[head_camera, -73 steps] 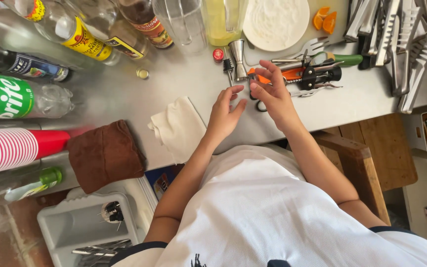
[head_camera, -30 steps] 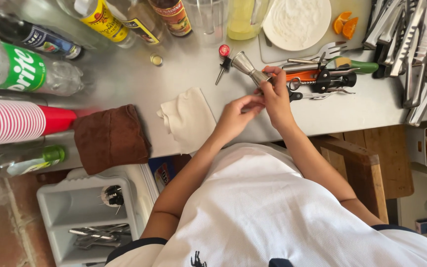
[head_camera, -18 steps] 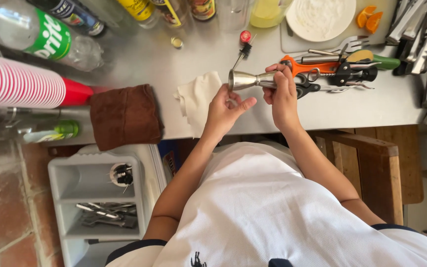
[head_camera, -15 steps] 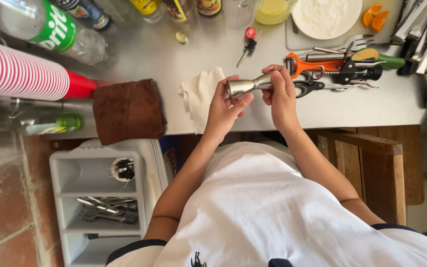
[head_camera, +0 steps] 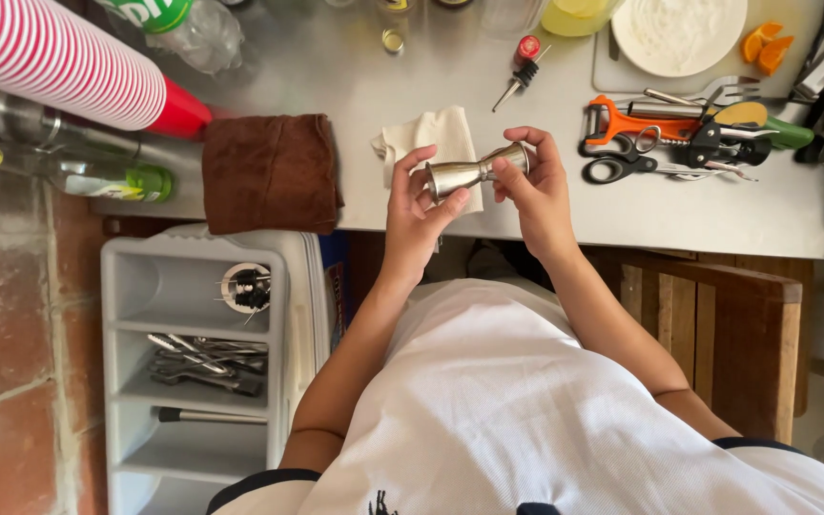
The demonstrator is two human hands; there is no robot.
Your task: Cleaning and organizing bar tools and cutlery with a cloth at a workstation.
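We hold a steel double-ended jigger (head_camera: pixel 477 172) on its side, lifted just above the near edge of the metal counter (head_camera: pixel 565 215). Our left hand (head_camera: pixel 414 212) grips its wider cup end with thumb and fingers; our right hand (head_camera: pixel 534 186) pinches the narrower end. A white cloth (head_camera: pixel 429 133) lies beneath it, a brown towel (head_camera: pixel 271 172) to its left, and scissors (head_camera: pixel 622 170) and an orange peeler (head_camera: pixel 639 124) to the right.

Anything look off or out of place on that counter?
Mostly tidy clutter. The stack of red striped cups lies on its side, as do several bottles beside it. The brown cloth overhangs the counter edge. Both hands hold a steel jigger sideways; no spill visible.
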